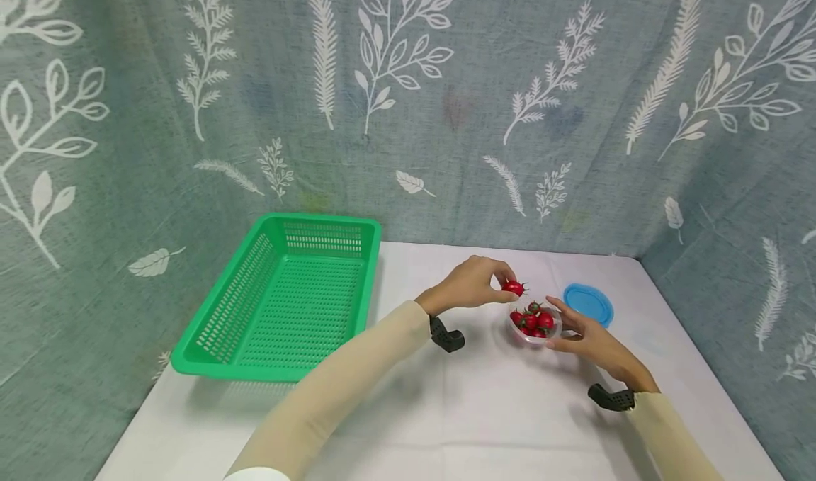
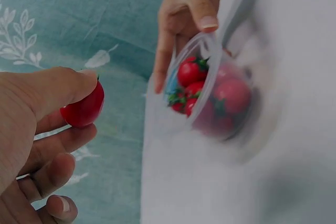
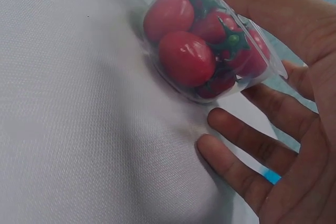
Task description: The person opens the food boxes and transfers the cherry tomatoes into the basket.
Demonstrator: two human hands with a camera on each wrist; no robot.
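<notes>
My left hand (image 1: 472, 283) pinches a red cherry tomato (image 2: 86, 106) between thumb and fingers, held just above and to the left of a small clear plastic container (image 2: 211, 77). Several more cherry tomatoes (image 3: 186, 59) with green stems fill that container, which stands on the white table. From its right side, my right hand (image 1: 593, 341) grips the container by the rim, thumb on one side and fingers on the other. In the right wrist view, two of that hand's fingers extend below the container, away from its wall.
A blue round lid (image 1: 589, 305) lies behind my right hand. On the left side of the white table (image 1: 484, 403) sits a large green slotted basket (image 1: 299, 311) with no tomatoes in it. Grey-green leaf-patterned cloth (image 1: 459, 169) hangs behind and along the sides.
</notes>
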